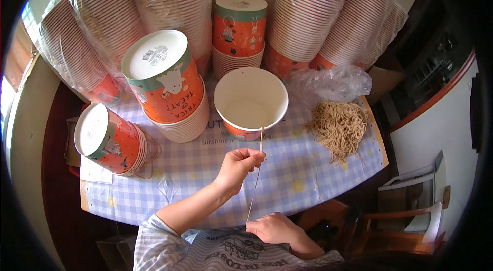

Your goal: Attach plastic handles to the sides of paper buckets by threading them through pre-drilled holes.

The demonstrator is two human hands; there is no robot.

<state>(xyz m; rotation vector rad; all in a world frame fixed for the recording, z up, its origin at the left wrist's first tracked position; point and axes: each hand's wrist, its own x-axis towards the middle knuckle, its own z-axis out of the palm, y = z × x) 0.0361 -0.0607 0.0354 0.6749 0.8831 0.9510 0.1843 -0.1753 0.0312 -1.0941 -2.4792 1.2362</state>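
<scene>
A: Small room, a desk (205, 189) under a blue-and-white checked cloth, sleeves of stacked paper cups leaning along the back.

B: And the hands?

A: The left hand (237, 166) is raised over the cloth, fingertips pinched on the upper end of a thin tan cord (255, 184). The right hand (275, 228) sits low by the person's chest, pinching the lower end. The cord runs nearly straight between them, its top tip poking up just in front of the open white cup (250, 100).

B: How would it handle?

A: Light and limp, I'd judge; it only looks straight because it is held at both ends. Grip near the ends, with fingertips. The left forearm reaches up from the lower edge, wrist bent; the right wrist is tucked in.

B: Around them?

A: A loose heap of similar cords (339, 127) lies to the right, a crumpled clear bag (328, 83) behind it, and orange printed cup stacks (164, 83) to the left.
</scene>
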